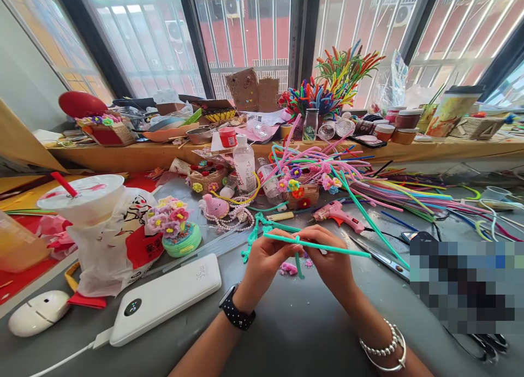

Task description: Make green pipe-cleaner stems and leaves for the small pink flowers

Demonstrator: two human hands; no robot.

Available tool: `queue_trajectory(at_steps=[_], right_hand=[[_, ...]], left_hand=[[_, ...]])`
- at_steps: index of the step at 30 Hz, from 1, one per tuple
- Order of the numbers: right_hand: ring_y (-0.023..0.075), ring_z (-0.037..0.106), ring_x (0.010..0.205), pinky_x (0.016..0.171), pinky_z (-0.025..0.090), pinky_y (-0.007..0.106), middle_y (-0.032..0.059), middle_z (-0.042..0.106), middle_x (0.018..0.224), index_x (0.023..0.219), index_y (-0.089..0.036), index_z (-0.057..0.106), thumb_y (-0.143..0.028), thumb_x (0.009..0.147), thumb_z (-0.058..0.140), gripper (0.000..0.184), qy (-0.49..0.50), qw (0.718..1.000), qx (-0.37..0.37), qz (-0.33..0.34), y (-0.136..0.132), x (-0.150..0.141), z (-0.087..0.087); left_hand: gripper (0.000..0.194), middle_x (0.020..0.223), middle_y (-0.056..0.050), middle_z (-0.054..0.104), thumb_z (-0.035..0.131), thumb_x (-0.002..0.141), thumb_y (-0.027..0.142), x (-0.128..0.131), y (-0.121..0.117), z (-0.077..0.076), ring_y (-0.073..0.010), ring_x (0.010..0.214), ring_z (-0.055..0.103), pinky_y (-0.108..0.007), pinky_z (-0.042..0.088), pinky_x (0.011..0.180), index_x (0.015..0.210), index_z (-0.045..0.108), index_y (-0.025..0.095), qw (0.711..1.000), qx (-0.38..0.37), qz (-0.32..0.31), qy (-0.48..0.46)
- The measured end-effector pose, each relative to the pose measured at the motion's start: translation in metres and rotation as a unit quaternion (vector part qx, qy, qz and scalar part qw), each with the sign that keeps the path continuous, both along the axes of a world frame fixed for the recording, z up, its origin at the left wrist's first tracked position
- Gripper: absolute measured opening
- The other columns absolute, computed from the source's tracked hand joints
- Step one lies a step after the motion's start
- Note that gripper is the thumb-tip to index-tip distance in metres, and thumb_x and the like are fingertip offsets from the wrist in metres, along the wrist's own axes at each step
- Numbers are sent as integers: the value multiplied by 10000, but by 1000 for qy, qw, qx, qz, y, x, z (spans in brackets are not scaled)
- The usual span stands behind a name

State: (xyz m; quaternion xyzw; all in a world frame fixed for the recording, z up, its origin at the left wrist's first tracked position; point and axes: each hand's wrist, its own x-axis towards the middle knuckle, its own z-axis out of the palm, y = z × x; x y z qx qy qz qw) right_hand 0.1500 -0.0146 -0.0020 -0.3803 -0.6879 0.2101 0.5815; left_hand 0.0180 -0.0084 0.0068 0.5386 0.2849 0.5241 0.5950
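Both my hands meet above the grey table, pinching a teal pipe cleaner (327, 247) that runs level from left to right. My left hand (264, 262), with a black watch on the wrist, grips it where a second teal piece is twisted around it. My right hand (329, 262), with pearl bracelets on the wrist, holds the same stem just to the right. The short twisted end hangs down between my fingers. A knotted teal pipe-cleaner shape (256, 232) lies just beyond my left hand.
A white power bank (164, 298) and a white mouse (39, 311) lie at the front left, beside a lidded drink cup (82, 198) in a bag. A pink glue gun (338, 213), scissors (380, 257) and several loose pipe cleaners (409, 194) lie to the right. Small flower crafts (178, 229) stand behind.
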Motion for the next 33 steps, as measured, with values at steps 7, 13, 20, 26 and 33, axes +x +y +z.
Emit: queue_trajectory(at_steps=[7, 13, 20, 26, 33], right_hand=[[128, 528, 609, 548, 412, 231, 13, 584, 664, 751, -199, 629, -144, 744, 525, 118, -5, 999, -29, 27, 2, 1, 0], [115, 485, 558, 484, 378, 206, 9, 570, 630, 711, -173, 631, -252, 729, 552, 113, 23, 990, -119, 69, 3, 1, -1], [88, 443, 481, 418, 348, 184, -20, 531, 557, 738, -165, 633, -357, 698, 564, 208, 50, 960, -255, 101, 4, -1, -3], [86, 459, 484, 428, 384, 196, 8, 559, 639, 867, -150, 594, -365, 714, 539, 269, 76, 950, -284, 105, 9, 12, 4], [194, 510, 839, 746, 415, 364, 59, 569, 916, 966, -212, 539, -244, 701, 574, 269, -104, 972, 76, -194, 5, 18, 4]], left_hand=[[18, 683, -3, 492, 627, 649, 159, -3, 2, 0, -126, 686, 479, -240, 408, 611, 653, 618, 175, 990, 96, 74, 71], [38, 801, -42, 552, 583, 695, 154, -6, 2, 7, -170, 836, 502, -309, 390, 771, 659, 589, 166, 986, 128, 53, 88], [70, 720, -30, 591, 610, 669, 214, -6, 4, 2, -150, 700, 544, -265, 432, 655, 656, 597, 147, 996, 37, 73, 44], [96, 673, 6, 625, 660, 611, 219, -14, 14, 2, -112, 673, 571, -218, 436, 680, 672, 629, 152, 985, -103, 134, -44], [96, 638, 20, 620, 661, 613, 204, -14, 17, 0, -92, 621, 580, -197, 453, 614, 666, 614, 139, 978, -164, 99, -88]])
